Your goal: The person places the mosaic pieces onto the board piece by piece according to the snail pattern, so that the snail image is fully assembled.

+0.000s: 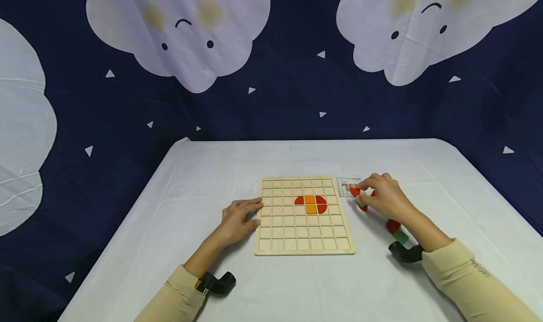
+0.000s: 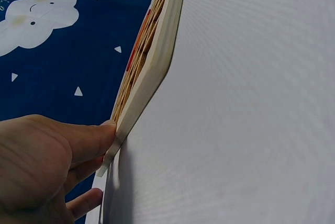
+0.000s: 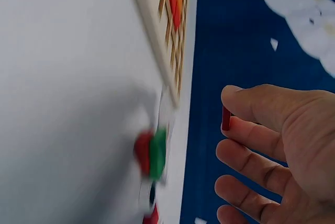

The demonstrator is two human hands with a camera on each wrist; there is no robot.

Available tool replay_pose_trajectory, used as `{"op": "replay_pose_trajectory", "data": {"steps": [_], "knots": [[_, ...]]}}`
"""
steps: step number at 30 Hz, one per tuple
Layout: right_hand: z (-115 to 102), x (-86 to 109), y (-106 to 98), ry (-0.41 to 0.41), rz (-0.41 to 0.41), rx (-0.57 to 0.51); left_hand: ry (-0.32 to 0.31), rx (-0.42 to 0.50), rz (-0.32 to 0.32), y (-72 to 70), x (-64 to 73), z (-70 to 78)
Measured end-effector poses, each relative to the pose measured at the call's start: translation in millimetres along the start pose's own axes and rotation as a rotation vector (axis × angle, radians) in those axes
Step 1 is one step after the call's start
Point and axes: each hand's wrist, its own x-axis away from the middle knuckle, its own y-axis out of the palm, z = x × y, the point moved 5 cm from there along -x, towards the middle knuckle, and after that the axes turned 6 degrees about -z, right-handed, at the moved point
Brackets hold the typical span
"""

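A wooden grid board lies on the table, holding orange squares with red rounded pieces beside them. My left hand rests against the board's left edge, its thumb and fingertips touching it. In the left wrist view, that thumb meets the board's rim. Over to the right, my right hand pinches a red quarter-circle piece above the table. The right wrist view shows this red piece edge-on between thumb and forefinger, the other fingers spread apart.
A small printed pattern card lies by the board's upper right edge, partly behind the held piece. Under and near the right hand are loose red and green pieces, including a red one and a green one. A dark cloud-patterned cloth hangs behind the table.
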Motion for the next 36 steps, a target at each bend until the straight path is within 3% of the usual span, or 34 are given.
{"op": "replay_pose_trajectory", "data": {"steps": [7, 20, 27, 36], "knots": [[-37.8, -7.1, 17.2, -0.118, 0.022, -0.016, 0.0, 0.002, -0.002, 0.0, 0.3, -0.1], [-90.1, -18.8, 49.7, -0.228, -0.039, -0.042, -0.002, 0.015, 0.0, 0.0, 0.9, 0.0], [-103.8, -27.0, 60.0, -0.243, -0.061, -0.02, -0.006, 0.02, -0.005, 0.6, 0.7, -0.4], [-104.4, -32.7, 70.5, -0.254, -0.078, 0.014, -0.007, 0.016, -0.006, 0.5, 0.7, -0.3]]}}
